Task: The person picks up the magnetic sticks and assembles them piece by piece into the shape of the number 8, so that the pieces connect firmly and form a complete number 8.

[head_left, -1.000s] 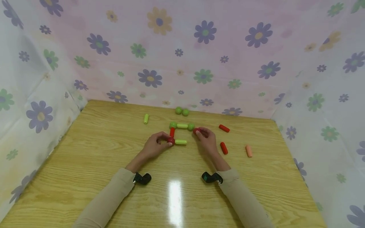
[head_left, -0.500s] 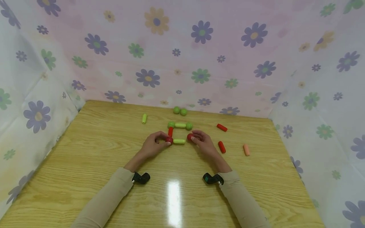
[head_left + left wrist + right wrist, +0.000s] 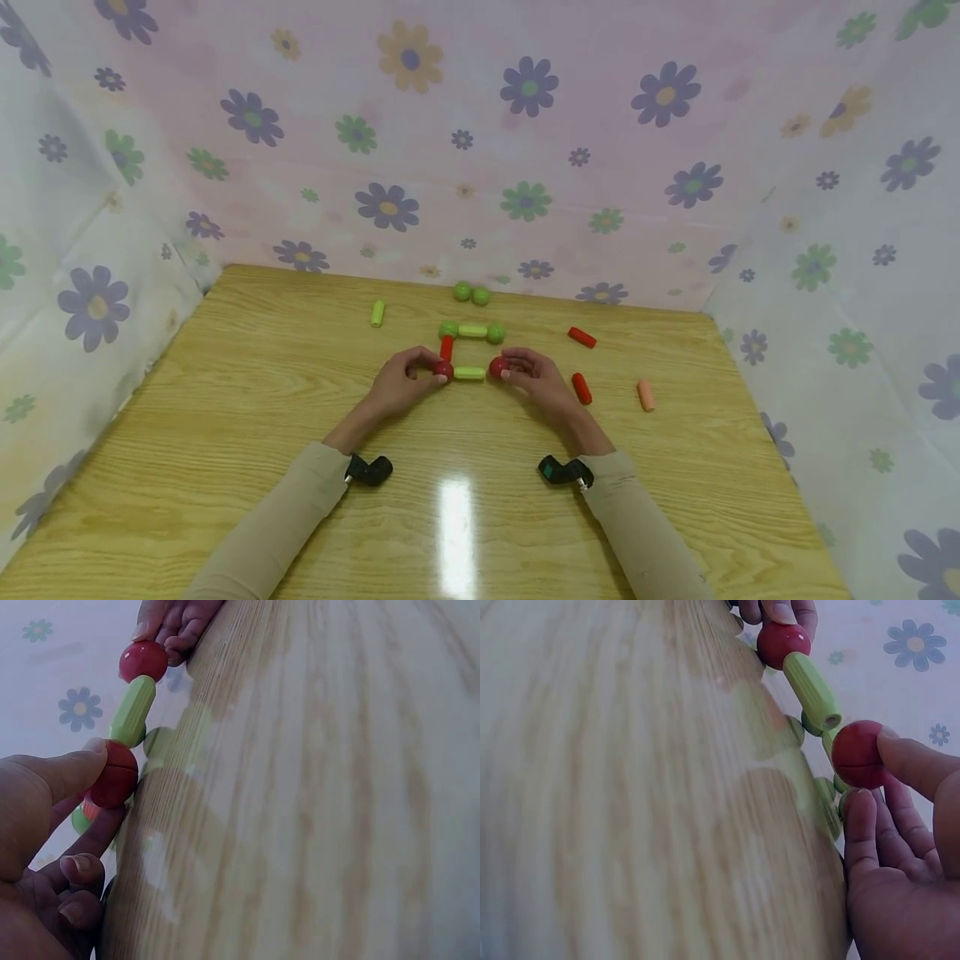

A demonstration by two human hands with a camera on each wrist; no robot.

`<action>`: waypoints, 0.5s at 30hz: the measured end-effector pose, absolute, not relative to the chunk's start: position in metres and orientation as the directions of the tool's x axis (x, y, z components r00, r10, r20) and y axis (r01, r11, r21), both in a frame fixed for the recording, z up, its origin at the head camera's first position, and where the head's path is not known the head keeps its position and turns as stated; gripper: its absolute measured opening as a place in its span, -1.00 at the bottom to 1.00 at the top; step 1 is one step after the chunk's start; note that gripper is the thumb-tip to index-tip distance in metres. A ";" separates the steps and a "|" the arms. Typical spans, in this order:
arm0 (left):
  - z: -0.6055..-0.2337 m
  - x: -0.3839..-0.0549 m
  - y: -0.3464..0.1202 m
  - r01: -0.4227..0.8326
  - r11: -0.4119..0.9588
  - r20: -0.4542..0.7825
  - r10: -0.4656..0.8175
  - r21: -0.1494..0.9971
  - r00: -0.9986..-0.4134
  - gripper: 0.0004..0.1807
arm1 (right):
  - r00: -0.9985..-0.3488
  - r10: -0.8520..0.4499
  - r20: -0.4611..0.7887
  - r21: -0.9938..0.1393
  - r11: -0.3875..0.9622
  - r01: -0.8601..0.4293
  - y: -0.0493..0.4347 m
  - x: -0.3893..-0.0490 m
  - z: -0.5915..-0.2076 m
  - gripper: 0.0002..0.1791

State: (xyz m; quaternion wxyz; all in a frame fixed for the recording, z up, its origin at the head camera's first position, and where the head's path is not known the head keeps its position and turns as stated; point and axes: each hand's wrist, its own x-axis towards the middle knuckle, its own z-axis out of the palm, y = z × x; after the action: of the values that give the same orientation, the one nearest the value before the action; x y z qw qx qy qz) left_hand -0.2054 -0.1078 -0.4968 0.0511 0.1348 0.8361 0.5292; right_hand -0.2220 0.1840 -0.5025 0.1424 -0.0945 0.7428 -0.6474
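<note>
My left hand [image 3: 401,385] pinches a red ball [image 3: 114,774] between thumb and fingers. From that ball a light-green rod [image 3: 470,373] points right and a red rod [image 3: 447,348] runs back to a green ball [image 3: 448,330]. A second light-green rod [image 3: 472,332] links this green ball to another green ball [image 3: 496,333]. My right hand [image 3: 542,383] pinches a second red ball [image 3: 859,754] by thumb and fingertips. In the right wrist view, this ball is close to the free end of the front light-green rod [image 3: 812,690], whose end face shows.
Two loose green balls [image 3: 481,296] lie near the back edge of the wooden table [image 3: 300,517]. A light-green rod [image 3: 378,314] is at the back left. Two red rods [image 3: 582,337] and an orange rod [image 3: 646,395] lie to the right. Flowered cloth surrounds the table.
My right hand has brought its red ball left and toward me, from beside the right green ball to the front rod's free end. The left hand keeps its grip on the other red ball.
</note>
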 end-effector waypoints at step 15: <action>-0.497 -0.205 -0.107 0.165 0.431 0.051 0.263 0.887 -0.963 -0.77 | -0.931 -0.356 -0.085 -0.984 0.176 0.023 0.183 -0.220 -0.502 -0.56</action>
State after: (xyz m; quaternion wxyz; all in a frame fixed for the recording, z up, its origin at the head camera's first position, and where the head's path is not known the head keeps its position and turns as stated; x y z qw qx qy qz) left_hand -0.2054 -0.1074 -0.4975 0.0474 0.1266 0.8446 0.5181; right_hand -0.2199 0.1834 -0.5020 0.1498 -0.1109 0.7521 -0.6322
